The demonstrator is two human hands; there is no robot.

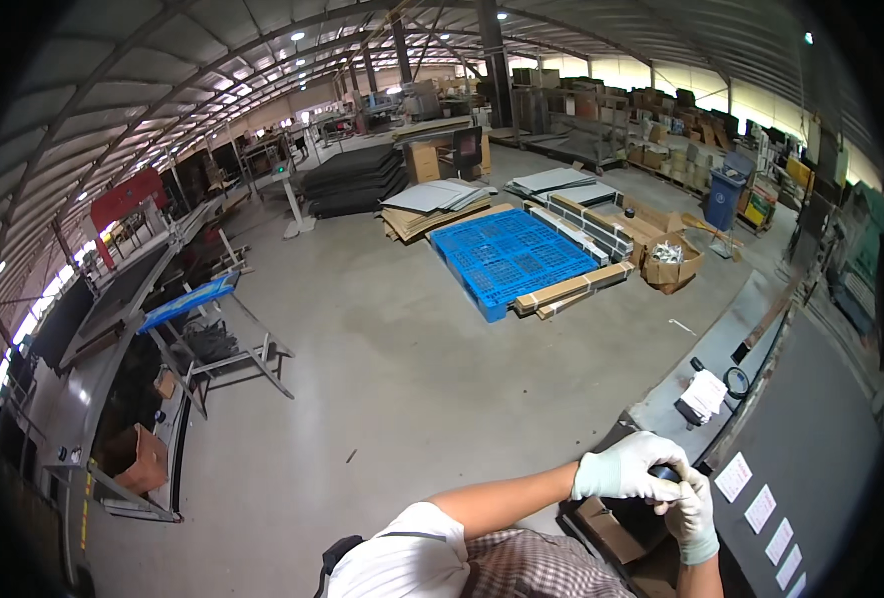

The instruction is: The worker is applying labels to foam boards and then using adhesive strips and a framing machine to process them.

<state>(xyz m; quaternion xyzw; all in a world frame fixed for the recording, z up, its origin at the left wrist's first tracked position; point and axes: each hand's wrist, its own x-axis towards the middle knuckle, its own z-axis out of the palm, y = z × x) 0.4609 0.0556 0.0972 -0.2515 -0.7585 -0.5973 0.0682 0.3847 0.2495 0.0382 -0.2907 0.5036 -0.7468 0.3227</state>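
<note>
My left hand point(621, 466), in a pale work glove, reaches across to the lower right of the view. Its fingers are closed round a small black round object point(665, 472), which looks like a roll of tape; its exact kind is partly hidden. My right hand point(694, 516), gloved too, meets it there, fingers bent against the same object. Both hands are beside a large dark panel point(821, 429). A row of several white printed labels point(733, 476) lies along the panel's near part. Beneath the hands an open cardboard box point(611, 528) shows in part.
Beyond my hands, a grey bench surface point(666, 394) carries a stack of white slips point(703, 396) and a black ring-shaped roll point(736, 382). A blue plastic pallet point(512, 254) with long cartons lies on the floor ahead. To the left stands a metal trestle point(224, 364).
</note>
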